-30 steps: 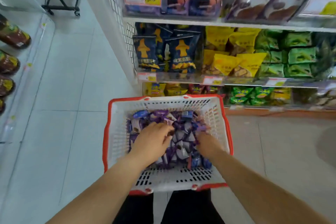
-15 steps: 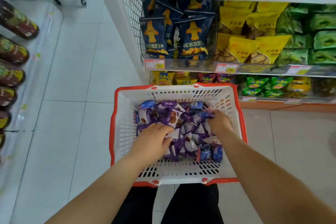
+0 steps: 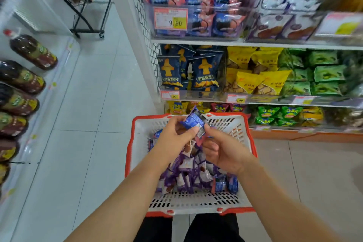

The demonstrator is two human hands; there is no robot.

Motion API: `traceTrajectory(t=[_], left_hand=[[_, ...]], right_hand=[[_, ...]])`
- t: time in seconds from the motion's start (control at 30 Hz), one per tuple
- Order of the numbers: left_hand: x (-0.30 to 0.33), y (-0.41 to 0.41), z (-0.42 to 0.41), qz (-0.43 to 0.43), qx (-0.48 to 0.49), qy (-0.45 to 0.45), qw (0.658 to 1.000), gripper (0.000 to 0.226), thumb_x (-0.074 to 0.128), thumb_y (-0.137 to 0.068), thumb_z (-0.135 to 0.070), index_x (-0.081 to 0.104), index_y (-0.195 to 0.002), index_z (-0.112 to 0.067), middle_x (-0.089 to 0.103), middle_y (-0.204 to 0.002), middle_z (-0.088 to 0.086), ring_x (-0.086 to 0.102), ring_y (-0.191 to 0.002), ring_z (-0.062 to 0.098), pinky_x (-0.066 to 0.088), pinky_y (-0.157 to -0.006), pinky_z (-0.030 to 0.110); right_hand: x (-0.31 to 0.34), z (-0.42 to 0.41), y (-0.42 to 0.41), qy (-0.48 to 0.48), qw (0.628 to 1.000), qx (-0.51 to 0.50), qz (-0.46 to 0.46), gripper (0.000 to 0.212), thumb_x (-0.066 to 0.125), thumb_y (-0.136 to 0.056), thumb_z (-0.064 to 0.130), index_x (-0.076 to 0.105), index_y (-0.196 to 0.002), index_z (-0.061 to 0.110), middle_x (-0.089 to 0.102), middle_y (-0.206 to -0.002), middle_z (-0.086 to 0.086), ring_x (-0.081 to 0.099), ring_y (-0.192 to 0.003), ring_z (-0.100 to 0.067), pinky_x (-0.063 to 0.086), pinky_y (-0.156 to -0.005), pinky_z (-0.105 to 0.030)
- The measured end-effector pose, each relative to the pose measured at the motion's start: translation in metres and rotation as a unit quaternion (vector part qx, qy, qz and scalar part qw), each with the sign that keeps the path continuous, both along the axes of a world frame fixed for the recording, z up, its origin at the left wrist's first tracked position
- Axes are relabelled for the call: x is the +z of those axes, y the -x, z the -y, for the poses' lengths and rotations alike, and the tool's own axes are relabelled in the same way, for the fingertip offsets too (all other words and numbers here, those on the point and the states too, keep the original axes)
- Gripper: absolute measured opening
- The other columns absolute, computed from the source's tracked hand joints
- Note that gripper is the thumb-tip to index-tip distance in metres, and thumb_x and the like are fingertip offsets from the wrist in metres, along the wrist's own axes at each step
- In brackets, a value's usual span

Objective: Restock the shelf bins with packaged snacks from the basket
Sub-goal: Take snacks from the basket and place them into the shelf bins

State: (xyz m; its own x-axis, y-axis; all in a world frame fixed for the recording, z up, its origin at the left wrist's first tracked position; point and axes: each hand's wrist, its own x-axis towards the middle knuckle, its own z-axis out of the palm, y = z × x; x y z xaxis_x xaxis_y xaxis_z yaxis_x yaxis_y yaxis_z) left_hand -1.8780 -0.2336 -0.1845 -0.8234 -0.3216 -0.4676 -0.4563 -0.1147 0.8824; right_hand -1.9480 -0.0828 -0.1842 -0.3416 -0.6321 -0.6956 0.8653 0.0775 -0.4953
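Observation:
A white basket with a red rim (image 3: pixel 137 143) sits on the floor in front of me, holding several small purple and blue snack packets (image 3: pixel 188 175). Above its far end my left hand (image 3: pixel 172 139) grips a blue snack packet (image 3: pixel 191 121) between thumb and fingers. My right hand (image 3: pixel 222 149) pinches the same packet's lower right edge with thumb and forefinger; its other fingers are curled. The clear shelf bin (image 3: pixel 196 12) at top holds blue and pink packets of a similar kind behind a 9.90 price tag.
Shelves on the right carry dark blue (image 3: pixel 188 72), yellow (image 3: pixel 253 76) and green bags (image 3: pixel 322 72). A shelf with dark bottles (image 3: pixel 29 76) lines the left side. A black wire rack (image 3: pixel 86 2) stands at the far left. Tiled floor runs between.
Both hands have come up out of the heap in the basket, now holding one blue packet between them. The view has tilted upward, showing the upper bin.

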Motion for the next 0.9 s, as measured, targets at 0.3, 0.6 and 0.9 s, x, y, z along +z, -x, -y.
traceTrajectory(t=[0.3,0.6,0.9], left_hand=[[0.062,0.019,0.021,-0.039,0.045,0.025,0.998,0.032,0.068,-0.091,-0.023,0.055,-0.12,-0.031,0.07,-0.096,0.008,0.069,-0.075,0.011,0.06,-0.074,0.03],[0.096,0.032,0.035,-0.057,-0.077,0.124,0.988,0.024,0.065,-0.091,-0.038,0.057,-0.114,-0.037,0.057,-0.116,-0.009,0.057,-0.103,0.0,0.047,-0.092,0.025],[0.106,0.065,0.043,-0.124,-0.037,0.144,0.981,0.02,0.07,-0.089,-0.027,0.063,-0.106,-0.035,0.069,-0.094,-0.016,0.064,-0.083,-0.005,0.051,-0.073,0.011]], right_hand=[[0.045,0.005,0.013,-0.148,0.701,0.126,-0.687,0.063,0.076,-0.084,0.023,0.044,-0.137,0.034,0.038,-0.143,0.017,0.039,-0.128,0.007,0.033,-0.104,-0.009],[0.083,0.032,0.036,-0.057,0.925,-0.051,-0.372,0.012,0.055,-0.097,0.016,0.063,-0.107,0.018,0.075,-0.095,0.006,0.071,-0.087,-0.012,0.052,-0.069,-0.021],[0.104,0.045,0.073,-0.119,0.891,-0.033,-0.436,0.023,0.073,-0.084,0.014,0.064,-0.105,0.012,0.072,-0.099,-0.007,0.066,-0.089,-0.017,0.055,-0.078,-0.029]])
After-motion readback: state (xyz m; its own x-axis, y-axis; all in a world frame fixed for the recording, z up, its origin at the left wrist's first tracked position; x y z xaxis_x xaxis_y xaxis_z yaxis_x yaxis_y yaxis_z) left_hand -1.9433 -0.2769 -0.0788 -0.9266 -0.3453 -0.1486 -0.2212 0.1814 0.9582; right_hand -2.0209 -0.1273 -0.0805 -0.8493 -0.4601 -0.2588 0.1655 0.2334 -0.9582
